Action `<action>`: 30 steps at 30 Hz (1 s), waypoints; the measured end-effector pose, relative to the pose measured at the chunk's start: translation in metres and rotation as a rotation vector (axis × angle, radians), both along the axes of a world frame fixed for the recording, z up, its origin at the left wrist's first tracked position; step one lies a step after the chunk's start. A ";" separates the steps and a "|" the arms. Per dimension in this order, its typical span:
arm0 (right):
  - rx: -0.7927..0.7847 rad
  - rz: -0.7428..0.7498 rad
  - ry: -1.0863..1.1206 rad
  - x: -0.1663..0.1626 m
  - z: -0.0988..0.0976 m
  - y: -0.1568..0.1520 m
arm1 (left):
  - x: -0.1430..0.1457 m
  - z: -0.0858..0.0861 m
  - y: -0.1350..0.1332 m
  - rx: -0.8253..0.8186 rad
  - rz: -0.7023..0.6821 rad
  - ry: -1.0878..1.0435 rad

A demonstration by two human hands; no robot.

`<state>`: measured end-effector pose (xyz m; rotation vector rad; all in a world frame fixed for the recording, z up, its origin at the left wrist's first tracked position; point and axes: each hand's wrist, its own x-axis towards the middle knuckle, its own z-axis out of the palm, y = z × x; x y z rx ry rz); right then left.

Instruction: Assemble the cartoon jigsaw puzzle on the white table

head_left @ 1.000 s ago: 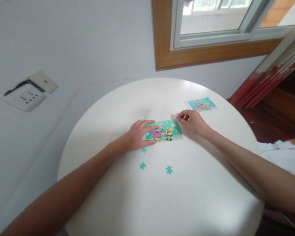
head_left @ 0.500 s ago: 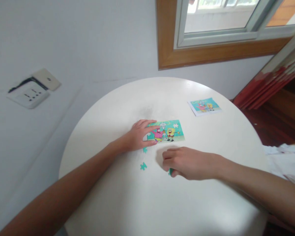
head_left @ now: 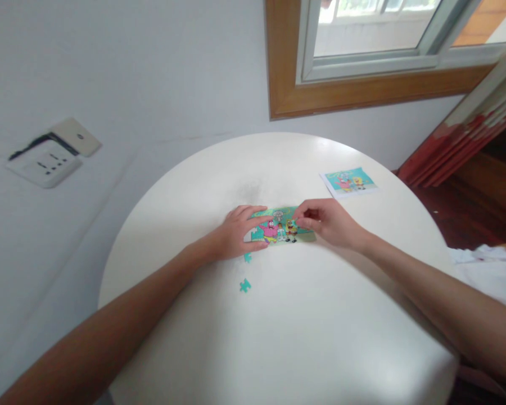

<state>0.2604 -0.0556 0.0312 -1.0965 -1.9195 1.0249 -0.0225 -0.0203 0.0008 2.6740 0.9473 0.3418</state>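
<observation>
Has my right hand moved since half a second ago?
Yes. Against the table, your right hand has moved farther from you, from the near side of the puzzle to over its right part.

Smooth, glossy tabletop (head_left: 303, 332), wooden window frame (head_left: 283, 62), puzzle (head_left: 270, 229) probably of card

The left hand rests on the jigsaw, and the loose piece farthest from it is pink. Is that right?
Not quite: the loose piece farthest from the jigsaw is teal, not pink, as the head view shows. The left hand does rest on the jigsaw.
</observation>
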 end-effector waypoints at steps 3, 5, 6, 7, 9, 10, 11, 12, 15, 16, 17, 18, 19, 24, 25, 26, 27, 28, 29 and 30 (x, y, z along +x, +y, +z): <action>0.003 -0.228 -0.002 0.008 -0.012 0.022 | -0.001 -0.002 0.001 0.003 -0.004 0.002; 0.015 -0.286 -0.054 0.010 -0.019 0.029 | -0.001 -0.002 0.002 0.007 -0.006 0.002; 0.017 -0.293 -0.080 0.011 -0.021 0.031 | -0.001 -0.002 0.002 0.008 -0.006 0.002; 0.016 -0.293 -0.104 0.011 -0.022 0.032 | -0.001 -0.002 0.002 0.008 -0.005 0.003; 0.013 -0.281 -0.138 0.010 -0.023 0.031 | 0.000 0.000 0.001 0.000 0.001 0.007; 0.013 -0.274 -0.150 0.010 -0.023 0.031 | 0.001 0.001 0.001 -0.004 0.005 0.009; 0.015 -0.268 -0.159 0.010 -0.023 0.031 | 0.002 0.002 0.000 -0.006 0.008 0.010; 0.016 -0.263 -0.164 0.011 -0.023 0.031 | 0.002 0.003 0.000 -0.007 0.009 0.011; 0.016 -0.241 -0.174 0.012 -0.024 0.032 | 0.003 0.004 -0.001 0.000 0.006 0.016; 0.021 -0.235 -0.183 0.013 -0.025 0.032 | 0.002 0.003 -0.001 0.001 0.006 0.020; 0.032 -0.232 -0.196 0.013 -0.026 0.032 | 0.002 0.003 -0.001 0.003 0.007 0.023; 0.051 -0.233 -0.213 0.014 -0.028 0.033 | 0.002 0.003 -0.001 0.004 0.008 0.025; 0.075 -0.238 -0.233 0.014 -0.029 0.033 | 0.002 0.002 -0.001 0.005 0.008 0.025; 0.155 -0.264 -0.315 0.014 -0.032 0.034 | 0.001 0.001 0.000 -0.003 0.008 0.007; 0.157 -0.263 -0.319 0.014 -0.032 0.034 | 0.001 0.001 0.000 -0.004 0.008 0.004; 0.162 -0.261 -0.317 0.014 -0.032 0.035 | 0.001 0.001 0.000 -0.005 0.007 0.003; 0.169 -0.261 -0.311 0.015 -0.032 0.035 | 0.001 0.001 0.000 -0.004 0.007 0.002; 0.179 -0.264 -0.299 0.016 -0.032 0.036 | 0.001 0.001 0.000 -0.003 0.006 0.003; 0.191 -0.266 -0.284 0.017 -0.032 0.036 | 0.001 0.001 0.000 -0.001 0.005 0.005; 0.199 -0.265 -0.268 0.018 -0.032 0.036 | 0.001 0.001 0.000 0.000 0.003 0.007</action>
